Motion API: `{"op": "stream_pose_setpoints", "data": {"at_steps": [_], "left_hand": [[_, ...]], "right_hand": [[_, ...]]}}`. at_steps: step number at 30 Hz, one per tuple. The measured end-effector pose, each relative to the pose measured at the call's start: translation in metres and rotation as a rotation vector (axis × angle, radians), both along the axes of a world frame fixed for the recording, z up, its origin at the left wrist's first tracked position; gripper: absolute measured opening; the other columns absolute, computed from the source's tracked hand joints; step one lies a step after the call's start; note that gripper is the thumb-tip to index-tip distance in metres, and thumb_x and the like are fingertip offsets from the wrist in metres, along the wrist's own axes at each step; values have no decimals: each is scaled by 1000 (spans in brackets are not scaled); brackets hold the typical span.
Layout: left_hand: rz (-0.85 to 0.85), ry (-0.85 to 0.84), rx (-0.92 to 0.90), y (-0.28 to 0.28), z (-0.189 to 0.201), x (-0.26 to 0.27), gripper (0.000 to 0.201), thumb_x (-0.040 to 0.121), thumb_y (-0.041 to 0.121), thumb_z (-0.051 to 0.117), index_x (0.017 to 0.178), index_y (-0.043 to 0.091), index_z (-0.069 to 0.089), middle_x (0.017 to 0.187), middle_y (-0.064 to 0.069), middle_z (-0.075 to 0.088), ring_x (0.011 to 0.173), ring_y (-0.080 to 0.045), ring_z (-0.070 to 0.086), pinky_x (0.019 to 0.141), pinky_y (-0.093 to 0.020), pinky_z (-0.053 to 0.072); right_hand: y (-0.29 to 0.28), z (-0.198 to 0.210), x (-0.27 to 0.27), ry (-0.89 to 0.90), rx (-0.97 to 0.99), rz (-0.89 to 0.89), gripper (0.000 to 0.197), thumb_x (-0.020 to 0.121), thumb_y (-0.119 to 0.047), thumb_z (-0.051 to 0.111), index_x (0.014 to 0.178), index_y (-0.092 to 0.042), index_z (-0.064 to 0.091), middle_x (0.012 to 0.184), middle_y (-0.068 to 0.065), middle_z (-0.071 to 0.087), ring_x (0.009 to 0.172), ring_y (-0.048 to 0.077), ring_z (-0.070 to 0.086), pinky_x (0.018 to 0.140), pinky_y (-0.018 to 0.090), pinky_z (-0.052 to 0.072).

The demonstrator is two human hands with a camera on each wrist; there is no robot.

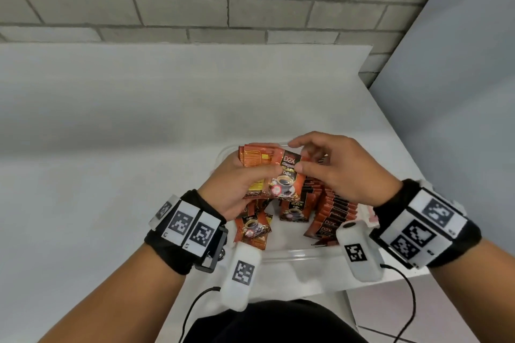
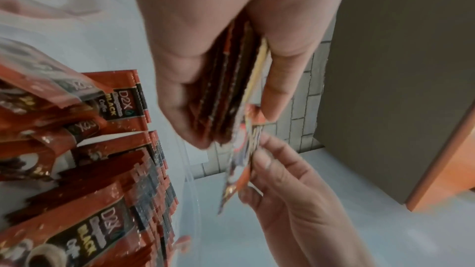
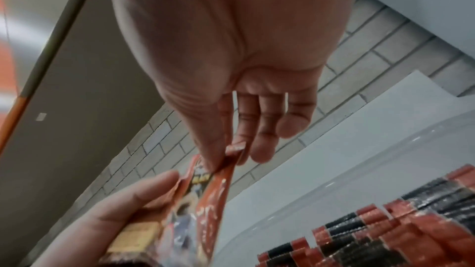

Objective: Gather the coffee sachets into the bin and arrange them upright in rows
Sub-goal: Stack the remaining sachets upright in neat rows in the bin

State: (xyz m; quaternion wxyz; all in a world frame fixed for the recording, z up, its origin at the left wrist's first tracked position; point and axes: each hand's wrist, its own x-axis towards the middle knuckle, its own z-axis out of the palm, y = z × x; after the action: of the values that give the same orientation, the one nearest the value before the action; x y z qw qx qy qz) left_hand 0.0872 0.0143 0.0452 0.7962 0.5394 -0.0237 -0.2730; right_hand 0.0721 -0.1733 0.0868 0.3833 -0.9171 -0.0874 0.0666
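Clear bin (image 1: 289,255) is sitting near me on the table, a row of upright sachets (image 1: 333,210) along its right side. My left hand (image 1: 237,184) is gripping a sachet stack (image 1: 259,167) above it. My right hand (image 1: 334,167) is pinching the top sachet (image 1: 284,178); I'm thinking peel one only, keep it vertical, seat it against the row.

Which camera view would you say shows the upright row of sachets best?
The head view: the upright row of sachets stands whole in the clear bin. The left wrist view blurs it; the right wrist view shows only top edges.

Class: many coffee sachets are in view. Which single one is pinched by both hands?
The front-facing sachet atop the stack in the left hand, also pinched by the right hand. The others stand in the bin.
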Motion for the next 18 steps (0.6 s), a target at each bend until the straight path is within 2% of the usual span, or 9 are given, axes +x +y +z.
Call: {"op": "stream_pose_setpoints", "data": {"at_steps": [3, 6, 9, 11, 12, 15, 18], "left_hand": [[115, 43, 39, 9, -2, 5, 22, 77, 19, 68, 98, 10, 65, 86, -8, 68, 71, -18, 67, 63, -29, 54], [194, 114, 1, 21, -5, 8, 36, 66, 28, 71, 100, 15, 64, 82, -6, 67, 67, -19, 64, 61, -30, 50], [189, 121, -12, 27, -6, 6, 41, 64, 29, 70, 102, 14, 63, 83, -6, 68, 70, -21, 65, 61, -31, 53], [181, 124, -22, 29, -7, 5, 41, 66, 28, 69, 103, 13, 62, 84, -7, 69, 71, -21, 66, 61, -31, 54], [177, 126, -25, 29, -7, 5, 41, 67, 28, 69, 104, 12, 62, 85, -7, 69, 71, -21, 66, 61, -31, 54], [171, 135, -20, 31, -9, 2, 39, 68, 27, 69, 103, 11, 62, 87, -10, 68, 72, -23, 66, 61, -31, 55], [180, 142, -17, 33, -12, 1, 37, 70, 26, 69, 102, 10, 62, 89, -12, 68, 74, -24, 65, 64, -33, 55]], "right_hand": [[-13, 1, 4, 131, -55, 24, 14, 80, -18, 74, 88, -26, 65, 80, -5, 65, 67, 1, 55, 67, 18, 45], [-12, -11, 5, 252, -324, 145, 20, 79, -19, 75, 77, -30, 59, 74, -11, 61, 62, -2, 52, 60, 12, 40], [0, -26, 6, 339, -527, 257, 13, 82, -19, 72, 81, -24, 60, 74, -14, 59, 71, 5, 57, 66, 17, 43], [7, -32, 8, 358, -643, 296, 9, 83, -19, 71, 88, -17, 63, 77, -11, 61, 77, 10, 59, 74, 24, 49], [10, -34, 9, 362, -690, 308, 9, 83, -19, 70, 88, -17, 63, 79, -9, 63, 78, 11, 60, 74, 26, 50], [16, -38, 12, 351, -814, 355, 10, 83, -20, 69, 82, -21, 59, 82, -6, 62, 77, 13, 58, 63, 23, 42], [20, -40, 14, 330, -885, 395, 6, 83, -19, 66, 82, -17, 60, 78, -2, 61, 72, 15, 56, 56, 22, 40]]}}
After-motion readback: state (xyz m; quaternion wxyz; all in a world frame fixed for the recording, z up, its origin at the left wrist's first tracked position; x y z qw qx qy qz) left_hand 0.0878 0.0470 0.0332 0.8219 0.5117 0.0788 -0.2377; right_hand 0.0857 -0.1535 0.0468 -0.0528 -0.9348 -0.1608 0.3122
